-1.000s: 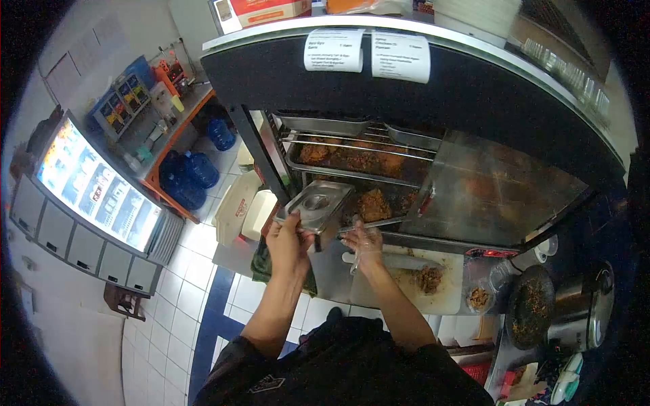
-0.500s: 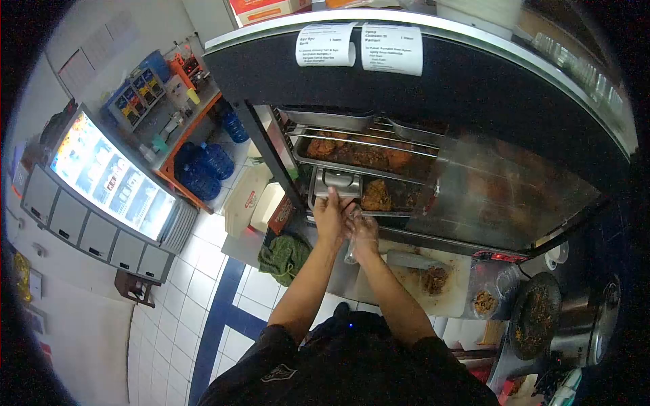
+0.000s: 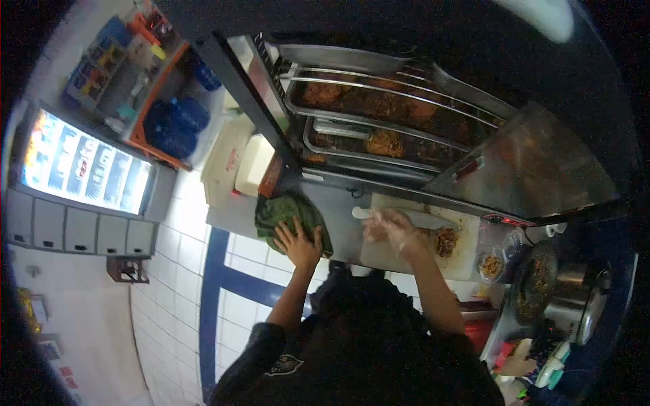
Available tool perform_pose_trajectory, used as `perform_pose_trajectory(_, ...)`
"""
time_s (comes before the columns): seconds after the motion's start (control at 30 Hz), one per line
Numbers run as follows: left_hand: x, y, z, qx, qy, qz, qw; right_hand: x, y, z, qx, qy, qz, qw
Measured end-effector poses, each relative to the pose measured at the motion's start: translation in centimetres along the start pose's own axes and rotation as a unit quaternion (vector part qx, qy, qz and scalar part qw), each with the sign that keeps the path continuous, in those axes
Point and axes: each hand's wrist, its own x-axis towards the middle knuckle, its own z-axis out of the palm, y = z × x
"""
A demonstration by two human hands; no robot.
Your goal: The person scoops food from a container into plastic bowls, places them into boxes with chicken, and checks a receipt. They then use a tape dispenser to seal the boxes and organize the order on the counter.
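My left hand [image 3: 298, 247] lies on a crumpled green cloth [image 3: 288, 213], fingers spread, at the left end of the counter. A clear plastic glove covers my right hand [image 3: 393, 231], whose fingers are around the handle of a knife [image 3: 433, 220]; the white handle end sticks out on the left. The knife's blade lies over a pale cutting board [image 3: 406, 258], and motion blurs the fingers a little. Beside the blade sits a small heap of chopped brown food [image 3: 445, 241].
A heated cabinet [image 3: 379, 186] with trays of browned food [image 3: 386, 143] stands behind the counter. To the right are a clear cup of food [image 3: 491, 264], a stone mortar [image 3: 536, 284] and a metal pot [image 3: 567, 291]. Cardboard food boxes [image 3: 227, 159] stand on the left.
Both hands have left the metal container in the cabinet and separated. The left has come down onto the cloth, the right onto the knife. The view has tilted downward.
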Motion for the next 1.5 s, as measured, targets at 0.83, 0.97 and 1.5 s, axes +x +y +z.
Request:
perform_pose_trajectory(0.83,0.1,9.2,-9.6,-0.474,-0.290,0.163,0.815,-5.2,6.2,-0.1,0.268,-0.143,0.027,0.952)
perform_pose_trajectory(0.97,-0.7,11.2,-9.5,-0.487,-0.257,0.193,0.812,-6.8,5.7,-0.6,0.271,-0.131,0.041,0.953)
perform_pose_trajectory(1.5,-3.6,18.7,-8.7,-0.268,-0.070,0.451,0.849,-20.6,6.1,-3.3,0.461,0.055,-0.097,0.880)
